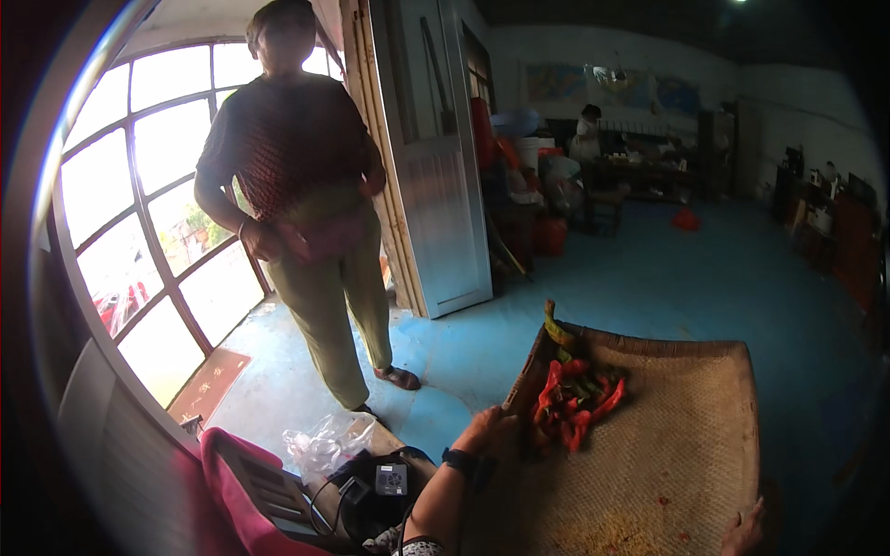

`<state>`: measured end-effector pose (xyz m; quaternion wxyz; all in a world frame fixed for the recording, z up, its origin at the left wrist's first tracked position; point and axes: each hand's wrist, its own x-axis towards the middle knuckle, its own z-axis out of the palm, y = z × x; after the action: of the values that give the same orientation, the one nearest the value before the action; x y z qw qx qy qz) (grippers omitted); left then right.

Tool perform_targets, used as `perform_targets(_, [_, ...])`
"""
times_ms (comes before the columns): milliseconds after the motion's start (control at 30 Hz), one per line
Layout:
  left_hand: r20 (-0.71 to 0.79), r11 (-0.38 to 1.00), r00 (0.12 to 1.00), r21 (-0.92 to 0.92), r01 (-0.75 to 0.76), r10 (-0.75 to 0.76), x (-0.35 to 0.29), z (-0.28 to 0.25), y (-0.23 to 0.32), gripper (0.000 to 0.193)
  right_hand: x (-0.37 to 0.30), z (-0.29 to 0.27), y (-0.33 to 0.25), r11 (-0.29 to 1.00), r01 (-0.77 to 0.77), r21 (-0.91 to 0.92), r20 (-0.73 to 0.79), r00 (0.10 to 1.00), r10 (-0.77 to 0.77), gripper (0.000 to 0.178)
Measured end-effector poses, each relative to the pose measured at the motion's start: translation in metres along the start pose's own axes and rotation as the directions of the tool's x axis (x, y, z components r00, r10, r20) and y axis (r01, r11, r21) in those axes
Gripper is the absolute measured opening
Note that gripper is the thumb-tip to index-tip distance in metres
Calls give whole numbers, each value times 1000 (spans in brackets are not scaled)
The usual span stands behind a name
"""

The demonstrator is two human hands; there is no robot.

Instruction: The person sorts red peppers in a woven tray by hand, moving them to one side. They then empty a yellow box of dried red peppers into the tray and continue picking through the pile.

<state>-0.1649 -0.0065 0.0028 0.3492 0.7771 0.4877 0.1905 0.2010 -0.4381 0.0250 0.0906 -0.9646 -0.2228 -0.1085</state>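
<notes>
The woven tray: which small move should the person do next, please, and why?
Perhaps the left hand, on the left rim, should slightly raise that side of the woven tray. The red peppers crowd toward the far left corner, and a yellow-green pepper there seems to reach past the edge, so it might fall.

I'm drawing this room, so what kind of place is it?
Probably a big room in a home, though I can't be sure: there's a woven tray of peppers, posters on the far wall and a panelled door.
</notes>
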Motion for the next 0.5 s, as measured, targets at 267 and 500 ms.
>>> perform_targets(267, [-3, 1000, 1000, -5, -21, 21, 4, 6, -9, 46, 3, 8, 6, 1000, -29, -4, 23, 999, 29, 50])
perform_targets(500, [-10, 997, 1000, -77, -27, 26, 8, 4, -6, 47, 5, 17, 9, 999, -22, -32, -25, 999, 21, 51])
